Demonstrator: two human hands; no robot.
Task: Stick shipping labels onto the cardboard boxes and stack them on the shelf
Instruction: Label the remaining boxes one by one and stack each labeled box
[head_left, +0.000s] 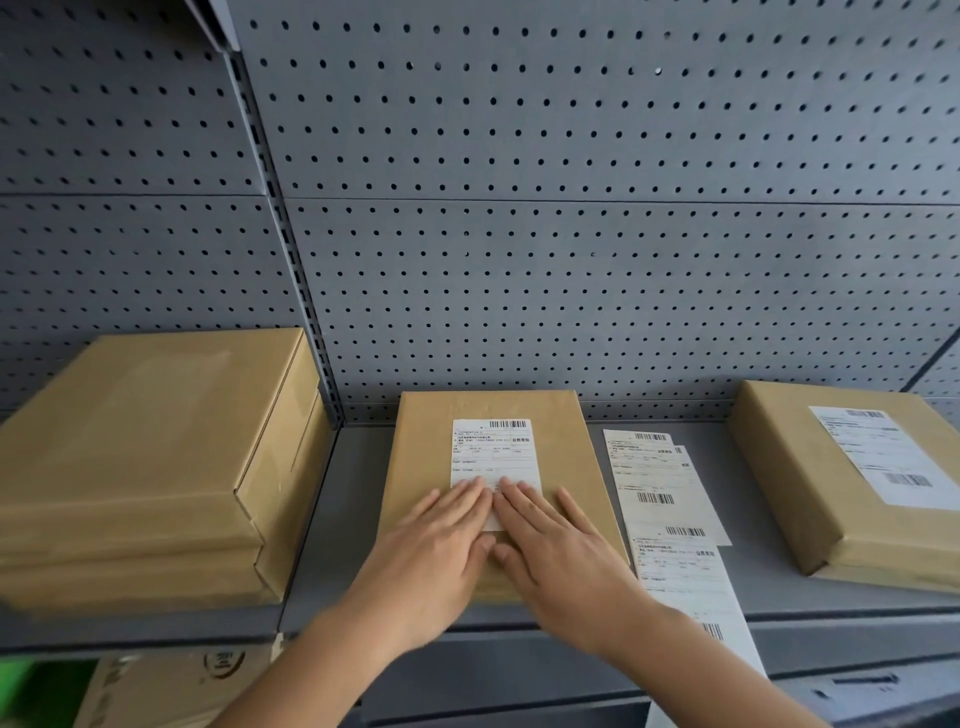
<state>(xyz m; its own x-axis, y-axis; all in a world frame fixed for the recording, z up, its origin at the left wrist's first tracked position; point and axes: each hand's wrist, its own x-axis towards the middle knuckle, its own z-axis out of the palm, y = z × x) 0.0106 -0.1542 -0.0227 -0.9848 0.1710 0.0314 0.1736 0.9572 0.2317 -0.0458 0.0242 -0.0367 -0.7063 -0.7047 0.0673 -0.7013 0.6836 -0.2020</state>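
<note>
both hands, left hand (441, 535) and right hand (550, 540), lie flat with straight fingers, gripping nothing, pressing the label (493, 457) onto the middle box (421, 467) on the shelf (343, 519). uneven pressing could trap a crease or leave its far edge unstuck.

One view only, worn on my head, wide-angle. It faces forward and somewhat down at the shelf (353, 493) from close range. My left hand (441, 540) and right hand (556, 545) reach in from the lower edge to just below frame centre. The pegboard panel (571, 208) fills the upper half.
</note>
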